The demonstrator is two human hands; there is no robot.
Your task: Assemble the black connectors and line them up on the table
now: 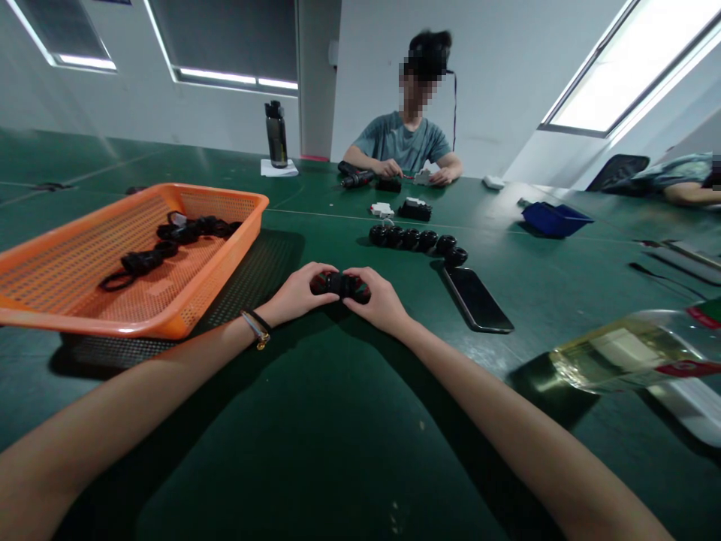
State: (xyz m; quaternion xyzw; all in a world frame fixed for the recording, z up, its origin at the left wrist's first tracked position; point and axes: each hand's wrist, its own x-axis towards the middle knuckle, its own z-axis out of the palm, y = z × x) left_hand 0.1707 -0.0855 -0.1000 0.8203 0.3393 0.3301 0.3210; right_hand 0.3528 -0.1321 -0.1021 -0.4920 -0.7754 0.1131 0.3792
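"What's being held?"

"The left hand (297,293) and right hand (384,302) both have fingers curled around a glossy black piece (339,284), or two end to end; I can't tell. It's between them, over the green counter (282,451)."

"And the round ones?"

"Six balls (411,240) by my count, smooth, shiny and black, in a bent row, plus one flat, rectangular phone (477,299) just beside the last."

"What's on the left?"

"One orange plastic basket (225,282), full of perforations, with black parts (140,261) inside, too tangled to count."
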